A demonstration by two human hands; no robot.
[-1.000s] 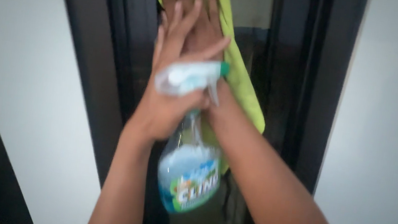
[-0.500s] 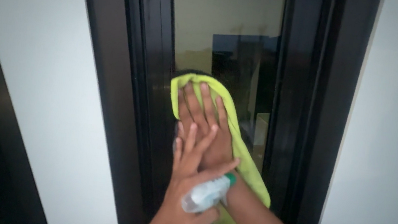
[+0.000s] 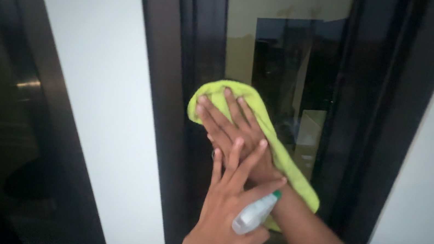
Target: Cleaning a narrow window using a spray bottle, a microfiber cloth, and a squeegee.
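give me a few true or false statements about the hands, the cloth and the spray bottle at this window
1. The right hand lies flat on a yellow-green cloth against the glass pane. True.
2. The left hand is empty. False: it grips the neck of a spray bottle between thumb and palm.
3. The left hand's fingers rest over the back of the right hand. True.
4. The cloth is red. False: it is yellow-green.
5. The window frame is white. False: the frame is dark, and the wall beside it is white.
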